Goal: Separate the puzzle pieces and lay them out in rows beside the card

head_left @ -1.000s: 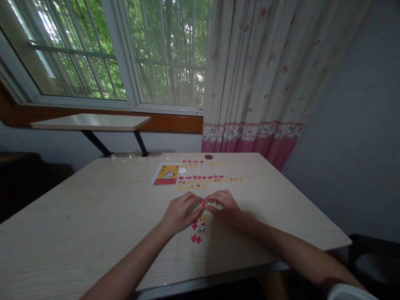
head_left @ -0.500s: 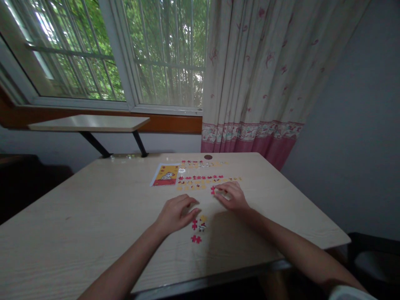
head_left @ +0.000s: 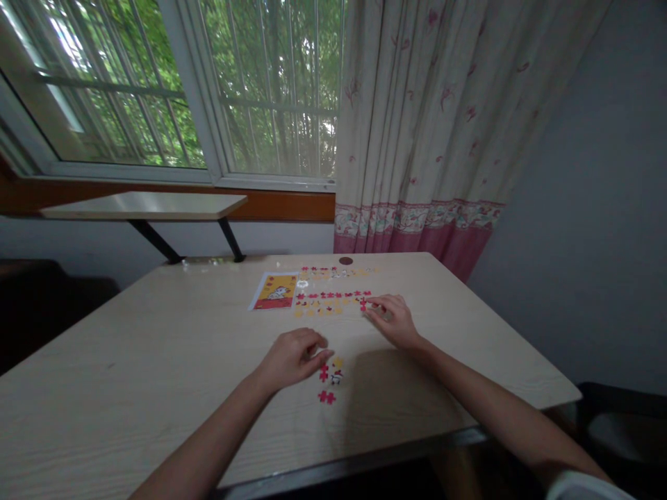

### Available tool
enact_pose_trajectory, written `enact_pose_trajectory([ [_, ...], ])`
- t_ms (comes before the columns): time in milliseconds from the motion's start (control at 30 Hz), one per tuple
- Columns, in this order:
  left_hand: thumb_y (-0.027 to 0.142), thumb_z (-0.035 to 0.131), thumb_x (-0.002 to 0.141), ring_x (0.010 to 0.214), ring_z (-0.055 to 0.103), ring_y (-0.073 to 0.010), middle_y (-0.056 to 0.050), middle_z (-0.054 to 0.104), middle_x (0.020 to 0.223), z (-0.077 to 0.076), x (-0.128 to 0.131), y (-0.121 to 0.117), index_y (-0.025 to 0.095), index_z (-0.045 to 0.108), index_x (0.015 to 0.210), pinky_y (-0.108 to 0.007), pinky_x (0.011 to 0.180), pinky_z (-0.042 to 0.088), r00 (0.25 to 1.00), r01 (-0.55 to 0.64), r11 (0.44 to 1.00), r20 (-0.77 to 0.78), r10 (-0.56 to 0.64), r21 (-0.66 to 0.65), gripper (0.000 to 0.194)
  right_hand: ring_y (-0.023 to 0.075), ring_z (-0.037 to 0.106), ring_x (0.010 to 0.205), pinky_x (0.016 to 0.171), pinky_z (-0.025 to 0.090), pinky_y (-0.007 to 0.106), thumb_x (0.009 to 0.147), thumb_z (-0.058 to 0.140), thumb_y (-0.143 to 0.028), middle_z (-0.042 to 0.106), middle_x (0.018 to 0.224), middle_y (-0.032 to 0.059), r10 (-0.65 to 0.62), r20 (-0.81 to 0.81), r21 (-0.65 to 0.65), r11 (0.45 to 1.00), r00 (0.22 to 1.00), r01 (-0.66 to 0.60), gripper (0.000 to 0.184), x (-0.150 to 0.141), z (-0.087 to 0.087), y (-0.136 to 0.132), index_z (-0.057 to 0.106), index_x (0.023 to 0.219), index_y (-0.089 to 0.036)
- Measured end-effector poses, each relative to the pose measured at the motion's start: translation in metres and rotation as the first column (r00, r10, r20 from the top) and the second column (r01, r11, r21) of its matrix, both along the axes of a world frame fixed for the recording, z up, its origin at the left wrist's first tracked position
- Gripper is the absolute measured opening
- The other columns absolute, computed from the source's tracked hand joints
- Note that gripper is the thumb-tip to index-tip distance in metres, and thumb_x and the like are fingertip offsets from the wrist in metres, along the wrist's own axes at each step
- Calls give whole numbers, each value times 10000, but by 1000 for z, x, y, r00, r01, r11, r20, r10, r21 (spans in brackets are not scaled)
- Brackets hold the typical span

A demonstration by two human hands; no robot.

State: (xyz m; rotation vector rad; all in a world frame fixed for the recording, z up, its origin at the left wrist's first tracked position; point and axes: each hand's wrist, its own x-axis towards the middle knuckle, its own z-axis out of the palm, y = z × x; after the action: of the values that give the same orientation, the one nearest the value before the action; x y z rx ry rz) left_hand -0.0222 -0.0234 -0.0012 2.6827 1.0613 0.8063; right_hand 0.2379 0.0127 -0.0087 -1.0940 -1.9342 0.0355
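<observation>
My right hand [head_left: 393,319] pinches a red jigsaw piece [head_left: 363,305] at its fingertips, beside the right end of the laid-out rows. My left hand [head_left: 297,355] rests nearer to me, fingers curved, with a gap between thumb and forefinger and nothing visible in it. Just right of and below its thumb lie a red piece [head_left: 324,373], a yellow piece [head_left: 338,362] and a black-and-white patterned piece [head_left: 336,377]. Closer to the front edge sit red pieces [head_left: 326,397] that look joined. Several red pieces [head_left: 338,295] form a row above rows of yellow pieces [head_left: 319,312].
A picture sheet [head_left: 275,290] with a white animal on yellow and red lies left of the rows. More pieces [head_left: 338,273] are lined up further back, near a dark round disc [head_left: 346,261]. A raised shelf [head_left: 151,205] stands at the table's back left, below the window.
My right hand has moved slightly away from me and to the right with the red jigsaw piece, up to the rows. My left hand has barely moved, its fingers a little more curled.
</observation>
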Motion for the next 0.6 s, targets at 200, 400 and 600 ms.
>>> enact_pose_trajectory([
  [200,333,483,834,541,475,-106,11,524,589,-1,0,0,165,566,722,-207,517,346,1000,-5,1000,0,5,-14,217,155,561,720,763,352,317,794,585,-337,663,838,34,-2,-13,-2,1000,1000,2,225,1,1,-1,637,985,-232],
  [400,334,480,833,528,465,-100,16,516,581,-1,0,1,166,564,718,-205,507,342,1000,2,1000,13,-2,-3,220,158,562,720,763,355,320,789,589,-352,661,833,38,-14,-5,-15,1000,1000,14,233,0,1,0,642,979,-229],
  [600,335,480,836,534,465,-104,12,520,581,-1,0,1,165,560,710,-209,515,339,1000,0,1000,-13,-1,-10,226,153,558,706,760,349,318,794,586,-340,659,830,38,-10,-9,-11,1000,1000,10,219,1,1,0,639,974,-227],
])
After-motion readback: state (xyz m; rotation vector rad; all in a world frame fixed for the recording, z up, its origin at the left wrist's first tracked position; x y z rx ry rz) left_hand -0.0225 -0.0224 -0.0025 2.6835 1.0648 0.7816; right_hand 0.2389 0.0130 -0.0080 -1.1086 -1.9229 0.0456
